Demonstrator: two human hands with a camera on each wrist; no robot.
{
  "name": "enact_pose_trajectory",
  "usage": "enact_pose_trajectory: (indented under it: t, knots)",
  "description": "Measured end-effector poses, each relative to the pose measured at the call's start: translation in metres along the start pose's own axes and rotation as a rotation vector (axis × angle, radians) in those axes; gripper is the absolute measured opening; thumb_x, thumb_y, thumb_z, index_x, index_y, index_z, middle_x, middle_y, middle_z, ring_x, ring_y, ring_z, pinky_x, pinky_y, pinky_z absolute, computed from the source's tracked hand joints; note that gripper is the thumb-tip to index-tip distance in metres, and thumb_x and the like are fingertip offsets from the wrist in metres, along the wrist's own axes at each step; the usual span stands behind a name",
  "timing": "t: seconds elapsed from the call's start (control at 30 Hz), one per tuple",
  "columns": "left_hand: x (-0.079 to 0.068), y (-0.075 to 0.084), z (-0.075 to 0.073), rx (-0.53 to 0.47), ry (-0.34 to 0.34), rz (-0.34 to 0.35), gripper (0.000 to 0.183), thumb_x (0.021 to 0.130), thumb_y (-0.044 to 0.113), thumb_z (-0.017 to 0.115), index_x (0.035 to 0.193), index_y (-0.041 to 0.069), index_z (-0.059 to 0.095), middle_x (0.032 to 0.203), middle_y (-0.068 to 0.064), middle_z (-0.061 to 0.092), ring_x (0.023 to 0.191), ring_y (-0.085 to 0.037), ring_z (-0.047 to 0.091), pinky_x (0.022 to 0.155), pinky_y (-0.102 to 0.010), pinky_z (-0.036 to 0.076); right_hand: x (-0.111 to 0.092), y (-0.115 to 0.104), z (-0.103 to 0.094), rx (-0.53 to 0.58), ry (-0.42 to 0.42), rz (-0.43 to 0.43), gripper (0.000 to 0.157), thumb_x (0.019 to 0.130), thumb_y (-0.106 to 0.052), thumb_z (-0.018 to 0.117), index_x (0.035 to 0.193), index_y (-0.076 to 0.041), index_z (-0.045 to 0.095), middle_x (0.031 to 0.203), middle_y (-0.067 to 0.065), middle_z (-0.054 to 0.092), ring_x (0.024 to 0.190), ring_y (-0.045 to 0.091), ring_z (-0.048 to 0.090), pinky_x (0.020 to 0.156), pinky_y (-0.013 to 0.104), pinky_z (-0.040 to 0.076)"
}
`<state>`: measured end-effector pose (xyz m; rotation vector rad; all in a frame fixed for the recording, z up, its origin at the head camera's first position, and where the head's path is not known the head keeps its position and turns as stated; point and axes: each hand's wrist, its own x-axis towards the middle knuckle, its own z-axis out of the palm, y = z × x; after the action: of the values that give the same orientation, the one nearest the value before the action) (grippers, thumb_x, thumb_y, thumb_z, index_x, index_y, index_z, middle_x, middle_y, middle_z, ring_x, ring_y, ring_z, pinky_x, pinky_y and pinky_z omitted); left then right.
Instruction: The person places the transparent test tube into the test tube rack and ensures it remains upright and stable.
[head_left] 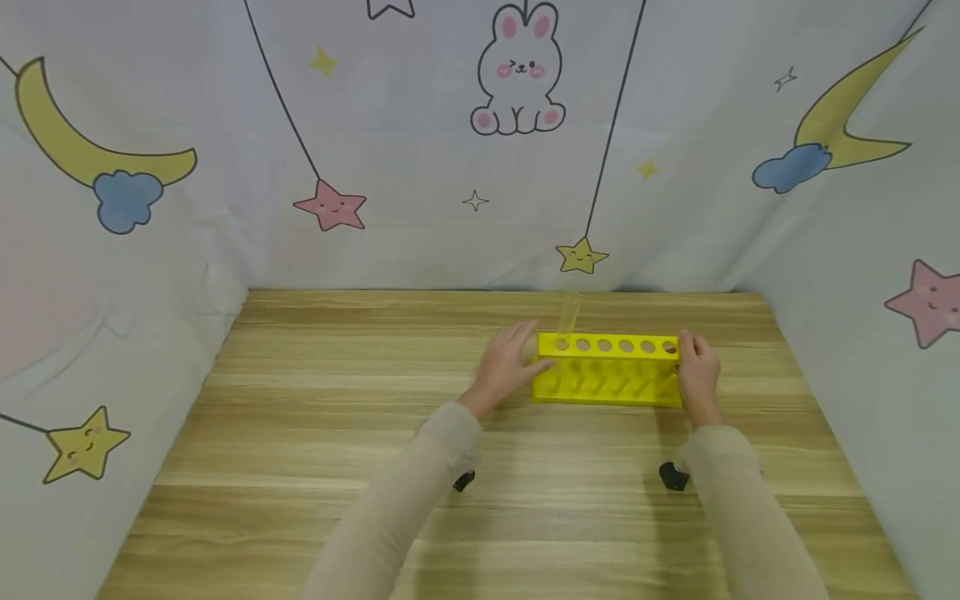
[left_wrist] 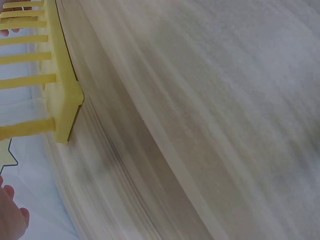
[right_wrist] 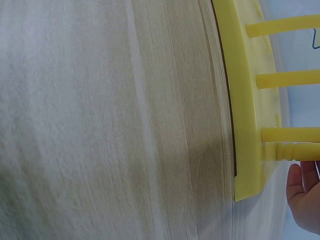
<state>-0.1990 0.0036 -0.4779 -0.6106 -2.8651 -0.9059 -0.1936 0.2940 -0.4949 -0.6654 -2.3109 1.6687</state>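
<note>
A yellow test tube rack (head_left: 609,369) stands on the wooden table, with a row of round holes along its top and pegs below. One clear test tube (head_left: 568,318) leans in its leftmost hole. My left hand (head_left: 507,367) is at the rack's left end, thumb stretched toward the front corner and fingers extended. In the left wrist view, fingertips of that left hand (left_wrist: 12,212) show apart from the rack's base (left_wrist: 62,95). At the opposite end, my right hand (head_left: 697,373) grips the rack, its curled fingers by the end post (right_wrist: 295,151) in the right wrist view.
The wooden table (head_left: 315,433) spreads out around the rack. A white cloth backdrop (head_left: 420,150) printed with stars, moons and a rabbit rises behind the table and along both sides. A dark wrist-camera piece (head_left: 673,476) shows beside the right sleeve.
</note>
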Motion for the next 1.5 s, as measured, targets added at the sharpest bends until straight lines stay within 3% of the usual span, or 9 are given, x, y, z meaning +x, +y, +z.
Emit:
enact_pose_trajectory:
  t: [0.23, 0.6, 0.9, 1.17, 1.3, 1.43, 1.5]
  knots:
    - [-0.008, -0.012, 0.000, -0.023, -0.019, -0.037, 0.067, 0.080, 0.041, 0.061, 0.135, 0.015, 0.034, 0.138, -0.003, 0.038, 0.127, -0.021, 0.036, 0.106, -0.042, 0.027, -0.002, -0.002, 0.000, -0.029, -0.001, 0.000, 0.037, 0.091, -0.043, 0.037, 0.073, -0.012, 0.047, 0.070, -0.020, 0.052, 0.067, 0.008, 0.047, 0.054, 0.014, 0.040]
    - [-0.019, -0.032, 0.000, 0.017, -0.015, -0.042, 0.065, 0.080, 0.040, 0.061, 0.134, 0.014, 0.037, 0.137, -0.004, 0.040, 0.126, -0.022, 0.037, 0.104, -0.044, 0.028, -0.002, -0.003, -0.002, -0.024, -0.017, 0.026, 0.036, 0.091, -0.042, 0.038, 0.073, -0.013, 0.045, 0.073, -0.017, 0.053, 0.072, 0.012, 0.049, 0.059, 0.018, 0.043]
    - [-0.032, -0.050, -0.002, 0.057, 0.046, -0.009, 0.059, 0.080, 0.036, 0.063, 0.128, 0.009, 0.044, 0.130, -0.008, 0.048, 0.120, -0.025, 0.044, 0.100, -0.043, 0.034, -0.006, -0.010, -0.007, -0.066, -0.082, 0.054, 0.041, 0.089, -0.051, 0.035, 0.078, -0.013, 0.047, 0.077, -0.018, 0.052, 0.070, 0.012, 0.048, 0.056, 0.016, 0.042]
    - [-0.039, -0.064, -0.002, 0.064, 0.102, -0.013, 0.053, 0.080, 0.034, 0.063, 0.124, 0.008, 0.049, 0.125, -0.007, 0.052, 0.115, -0.024, 0.048, 0.097, -0.042, 0.037, -0.005, -0.013, -0.011, -0.175, -0.124, 0.010, 0.050, 0.090, -0.053, 0.028, 0.090, -0.009, 0.051, 0.075, -0.024, 0.049, 0.079, 0.010, 0.049, 0.061, 0.013, 0.043]
    - [-0.041, -0.068, -0.002, 0.073, 0.105, -0.027, 0.052, 0.081, 0.035, 0.061, 0.124, 0.009, 0.049, 0.124, -0.007, 0.053, 0.114, -0.024, 0.049, 0.097, -0.042, 0.037, -0.005, -0.016, -0.014, -0.230, -0.143, -0.018, 0.056, 0.091, -0.049, 0.027, 0.104, -0.001, 0.053, 0.089, -0.006, 0.061, 0.084, 0.013, 0.049, 0.065, 0.016, 0.043]
    - [-0.045, -0.072, -0.003, 0.106, 0.111, -0.031, 0.051, 0.082, 0.037, 0.060, 0.123, 0.009, 0.050, 0.122, -0.007, 0.055, 0.113, -0.024, 0.050, 0.096, -0.042, 0.038, -0.002, -0.018, -0.018, -0.292, -0.114, -0.081, 0.055, 0.093, -0.043, 0.030, 0.113, 0.003, 0.051, 0.111, 0.020, 0.054, 0.090, 0.021, 0.048, 0.071, 0.024, 0.041]
    - [-0.048, -0.076, -0.004, 0.124, 0.129, -0.027, 0.050, 0.081, 0.037, 0.060, 0.122, 0.009, 0.051, 0.120, -0.007, 0.056, 0.112, -0.024, 0.051, 0.095, -0.042, 0.039, 0.000, -0.018, -0.020, -0.312, -0.072, -0.120, 0.051, 0.093, -0.039, 0.033, 0.114, 0.004, 0.052, 0.112, 0.020, 0.053, 0.091, 0.018, 0.046, 0.074, 0.024, 0.038]
